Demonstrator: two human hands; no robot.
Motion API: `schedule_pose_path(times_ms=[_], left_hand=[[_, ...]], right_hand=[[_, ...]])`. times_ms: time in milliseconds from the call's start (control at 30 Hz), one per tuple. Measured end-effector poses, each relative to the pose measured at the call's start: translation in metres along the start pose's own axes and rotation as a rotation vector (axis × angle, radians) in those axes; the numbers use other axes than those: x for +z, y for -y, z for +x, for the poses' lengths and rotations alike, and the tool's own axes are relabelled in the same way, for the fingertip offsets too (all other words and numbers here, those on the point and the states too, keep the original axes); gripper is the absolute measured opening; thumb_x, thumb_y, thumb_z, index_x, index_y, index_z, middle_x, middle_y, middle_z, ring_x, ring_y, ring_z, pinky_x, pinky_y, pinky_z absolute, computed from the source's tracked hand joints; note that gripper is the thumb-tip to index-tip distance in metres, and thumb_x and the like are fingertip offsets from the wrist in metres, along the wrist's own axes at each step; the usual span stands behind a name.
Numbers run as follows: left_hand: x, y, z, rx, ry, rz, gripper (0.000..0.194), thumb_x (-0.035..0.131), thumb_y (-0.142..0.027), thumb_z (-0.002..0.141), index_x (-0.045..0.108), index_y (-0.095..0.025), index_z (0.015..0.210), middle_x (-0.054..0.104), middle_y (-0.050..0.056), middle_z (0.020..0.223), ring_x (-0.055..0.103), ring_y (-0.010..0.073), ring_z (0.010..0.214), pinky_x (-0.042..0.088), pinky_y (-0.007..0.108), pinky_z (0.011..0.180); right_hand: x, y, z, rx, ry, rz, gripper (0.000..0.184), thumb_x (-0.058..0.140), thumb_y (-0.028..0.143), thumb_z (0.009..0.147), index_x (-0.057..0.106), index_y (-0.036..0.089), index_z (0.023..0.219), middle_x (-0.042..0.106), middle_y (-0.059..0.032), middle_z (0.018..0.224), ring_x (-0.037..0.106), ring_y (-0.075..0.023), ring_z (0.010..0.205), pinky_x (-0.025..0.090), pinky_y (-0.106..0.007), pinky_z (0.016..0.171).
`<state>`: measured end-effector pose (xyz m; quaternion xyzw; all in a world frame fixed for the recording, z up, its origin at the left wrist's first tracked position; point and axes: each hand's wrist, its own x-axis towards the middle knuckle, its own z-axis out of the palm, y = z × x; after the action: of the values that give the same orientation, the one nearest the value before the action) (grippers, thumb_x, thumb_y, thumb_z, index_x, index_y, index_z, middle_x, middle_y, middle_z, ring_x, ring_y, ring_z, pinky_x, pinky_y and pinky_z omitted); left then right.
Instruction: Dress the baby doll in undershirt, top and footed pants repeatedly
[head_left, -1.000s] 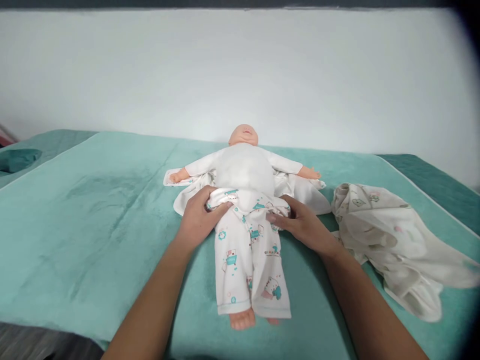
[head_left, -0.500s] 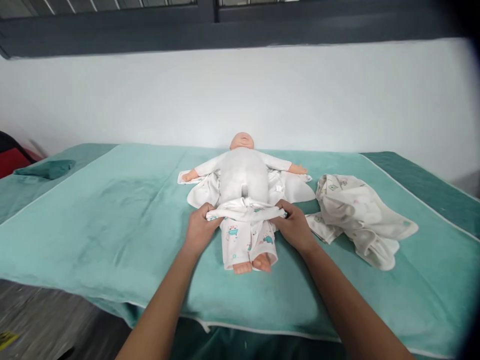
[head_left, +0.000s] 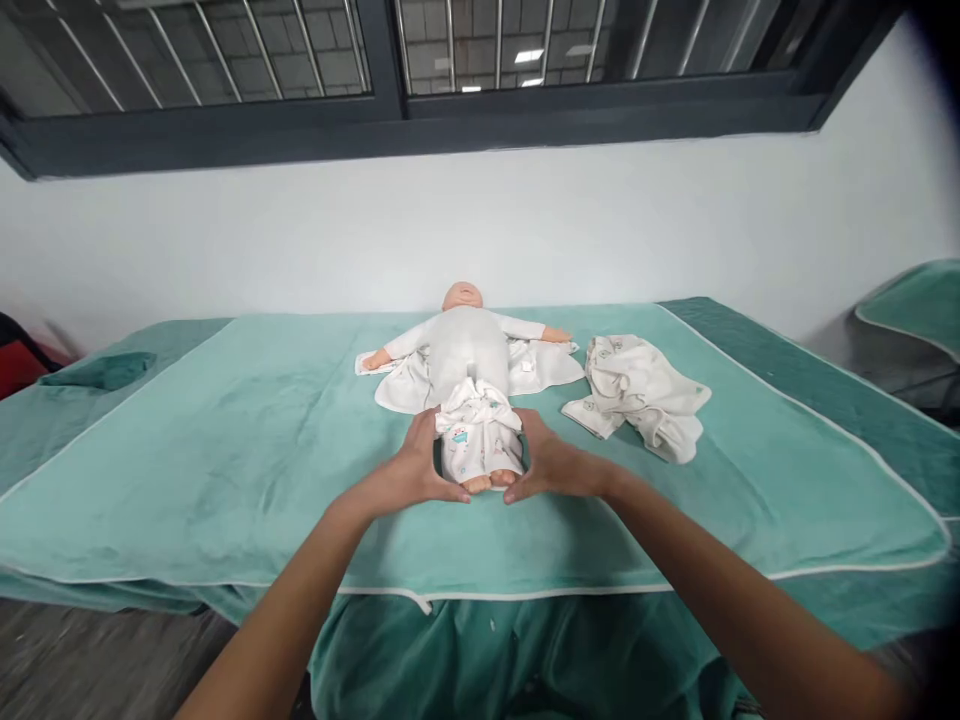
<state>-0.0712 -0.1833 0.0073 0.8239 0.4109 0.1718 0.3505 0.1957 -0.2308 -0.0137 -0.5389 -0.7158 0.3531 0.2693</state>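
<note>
A baby doll lies on its back on a teal towel, arms spread, over an opened white garment. White patterned trousers are bunched low on its legs, with the feet showing below. My left hand curls round the trousers' left side near the feet. My right hand curls round their right side. Both hands grip the bunched cloth.
A crumpled white printed garment lies on the towel right of the doll. A folded dark green cloth sits at far left. A white wall and a barred window stand behind. Another teal-covered surface shows at far right.
The trousers have slid from the doll's waist down to its lower legs, both hands moving with them toward me. The view has pulled back and tilted up, showing the window.
</note>
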Motion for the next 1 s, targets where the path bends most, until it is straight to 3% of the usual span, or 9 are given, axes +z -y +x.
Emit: schedule_pose_path(times_ms=[167, 333, 433, 533, 667, 767, 833, 933, 1000], left_hand=[[0.019, -0.003, 0.002, 0.095, -0.122, 0.259, 0.132, 0.085, -0.059, 0.053, 0.012, -0.023, 0.156, 0.034, 0.018, 0.146, 0.033, 0.0405, 0.138, 0.037, 0.055, 0.109], [0.014, -0.010, 0.002, 0.128, -0.143, 0.315, 0.099, 0.078, -0.061, 0.064, 0.036, -0.022, 0.145, 0.055, 0.014, 0.133, 0.051, 0.0362, 0.123, 0.044, 0.048, 0.100], [0.000, -0.028, -0.007, 0.024, -0.062, 0.190, 0.078, 0.071, -0.063, 0.070, 0.048, -0.026, 0.135, 0.063, 0.006, 0.126, 0.059, 0.0310, 0.112, 0.049, 0.039, 0.090], [-0.014, -0.048, -0.017, -0.012, 0.029, 0.056, 0.063, 0.069, -0.063, 0.072, 0.057, -0.028, 0.123, 0.067, 0.001, 0.117, 0.062, 0.0267, 0.105, 0.049, 0.033, 0.083], [-0.037, -0.070, -0.028, -0.048, 0.234, -0.133, 0.053, 0.075, -0.054, 0.069, 0.064, -0.022, 0.110, 0.070, 0.003, 0.105, 0.064, 0.0256, 0.100, 0.050, 0.032, 0.080], [-0.065, -0.093, -0.035, -0.061, 0.377, -0.258, 0.049, 0.078, -0.046, 0.067, 0.067, -0.024, 0.109, 0.071, 0.004, 0.107, 0.063, 0.0253, 0.103, 0.051, 0.034, 0.086], [-0.088, -0.116, -0.040, -0.083, 0.480, -0.250, 0.046, 0.081, -0.040, 0.063, 0.070, -0.026, 0.105, 0.071, 0.004, 0.108, 0.063, 0.0256, 0.105, 0.051, 0.034, 0.087], [-0.119, -0.156, -0.046, -0.194, 0.686, -0.081, 0.045, 0.085, -0.034, 0.054, 0.074, -0.028, 0.097, 0.073, 0.004, 0.105, 0.063, 0.0290, 0.104, 0.051, 0.034, 0.084], [-0.132, -0.181, -0.046, -0.217, 0.718, 0.081, 0.044, 0.086, -0.031, 0.050, 0.076, -0.028, 0.092, 0.074, 0.004, 0.100, 0.064, 0.0306, 0.102, 0.051, 0.033, 0.083]], right_hand=[[0.017, 0.000, -0.001, -0.027, -0.163, -0.062, 0.103, 0.085, 0.060, 0.053, 0.039, 0.022, 0.137, 0.049, -0.0150, 0.135, 0.047, -0.0340, 0.126, 0.039, -0.048, 0.104], [0.008, 0.015, -0.005, -0.020, -0.181, -0.267, 0.052, 0.071, 0.067, 0.070, 0.060, 0.022, 0.093, 0.065, -0.0049, 0.092, 0.058, -0.0270, 0.097, 0.042, -0.039, 0.089], [-0.001, 0.031, -0.010, 0.038, -0.120, -0.236, 0.048, 0.063, 0.069, 0.075, 0.059, 0.021, 0.077, 0.063, -0.0013, 0.076, 0.058, -0.0212, 0.079, 0.040, -0.031, 0.073], [-0.008, 0.049, -0.019, 0.094, -0.049, -0.090, 0.044, 0.066, 0.065, 0.074, 0.061, 0.020, 0.073, 0.063, 0.0006, 0.077, 0.056, -0.0179, 0.075, 0.036, -0.027, 0.062], [-0.023, 0.077, -0.034, 0.111, 0.079, 0.060, 0.036, 0.071, 0.056, 0.070, 0.068, 0.020, 0.073, 0.064, 0.0016, 0.076, 0.056, -0.0171, 0.074, 0.037, -0.025, 0.061], [-0.049, 0.101, -0.043, 0.037, 0.175, 0.083, 0.035, 0.069, 0.055, 0.073, 0.072, 0.022, 0.083, 0.068, 0.0007, 0.083, 0.059, -0.0185, 0.078, 0.040, -0.027, 0.065], [-0.070, 0.121, -0.048, -0.035, 0.243, -0.031, 0.037, 0.067, 0.058, 0.075, 0.072, 0.023, 0.084, 0.069, -0.0002, 0.083, 0.059, -0.0190, 0.076, 0.040, -0.028, 0.064], [-0.098, 0.154, -0.053, -0.146, 0.298, -0.407, 0.034, 0.072, 0.057, 0.071, 0.068, 0.023, 0.077, 0.065, 0.0001, 0.074, 0.056, -0.0181, 0.067, 0.038, -0.030, 0.061], [-0.107, 0.177, -0.055, -0.238, 0.300, -0.681, 0.031, 0.078, 0.051, 0.067, 0.067, 0.024, 0.076, 0.063, 0.0014, 0.069, 0.055, -0.0178, 0.065, 0.040, -0.032, 0.068]])
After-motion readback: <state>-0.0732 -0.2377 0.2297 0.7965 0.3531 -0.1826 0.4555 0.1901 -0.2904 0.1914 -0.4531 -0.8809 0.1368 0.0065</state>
